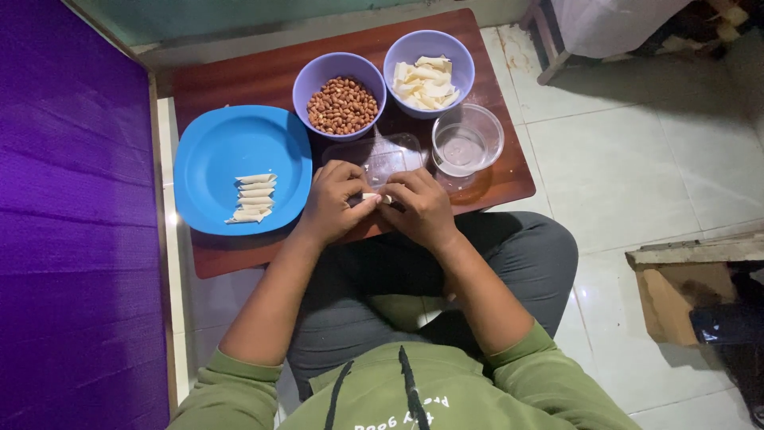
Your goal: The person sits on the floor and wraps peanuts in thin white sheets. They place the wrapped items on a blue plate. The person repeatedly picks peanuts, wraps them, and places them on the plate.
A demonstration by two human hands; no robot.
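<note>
Where both hands meet, pale wrapper [372,197] between left hand [334,203], right hand [423,209].

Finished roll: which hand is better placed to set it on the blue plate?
Left, probably. The left hand sits beside the blue plate and its row of rolls; the right hand would have to cross over. Both hands pinch the small wrapper piece.
</note>
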